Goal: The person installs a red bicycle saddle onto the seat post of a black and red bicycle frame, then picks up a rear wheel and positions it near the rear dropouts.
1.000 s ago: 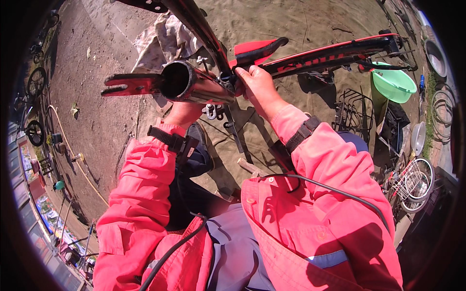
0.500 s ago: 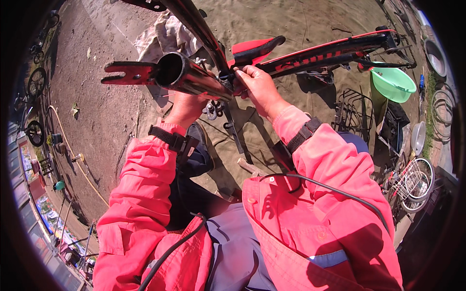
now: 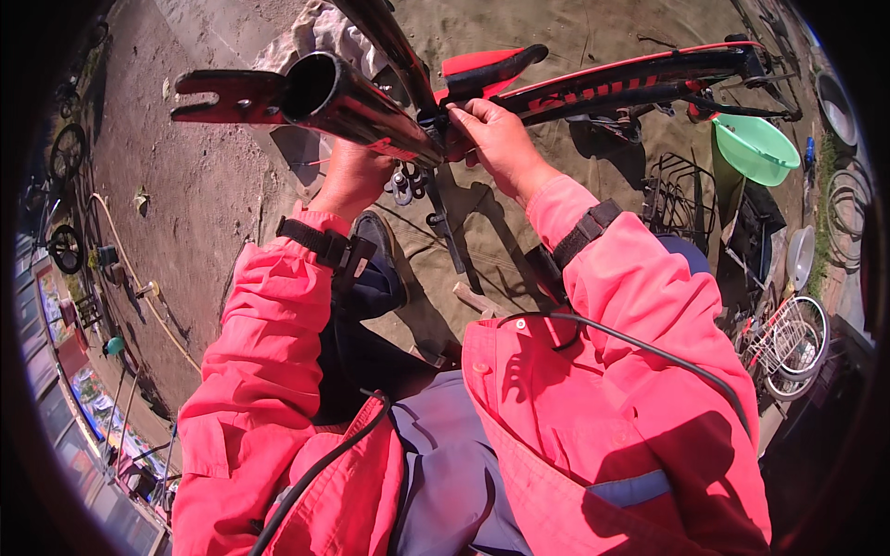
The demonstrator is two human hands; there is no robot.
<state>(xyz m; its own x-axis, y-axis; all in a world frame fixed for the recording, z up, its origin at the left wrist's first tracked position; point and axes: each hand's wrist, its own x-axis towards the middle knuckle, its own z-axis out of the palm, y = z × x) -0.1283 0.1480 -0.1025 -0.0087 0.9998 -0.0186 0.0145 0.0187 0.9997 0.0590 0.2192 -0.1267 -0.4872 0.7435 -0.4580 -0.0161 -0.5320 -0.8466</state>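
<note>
I am holding the bicycle frame out in front of me, above the ground cloth. My left hand is sitting under its open tube, which is pointing back toward me on the left. My right hand is resting on the joint just right of that tube. Tools are lying on the cloth below my hands. A basin is sitting far right, behind a wire basket, with a wheel lying nearer me on the right.
</note>
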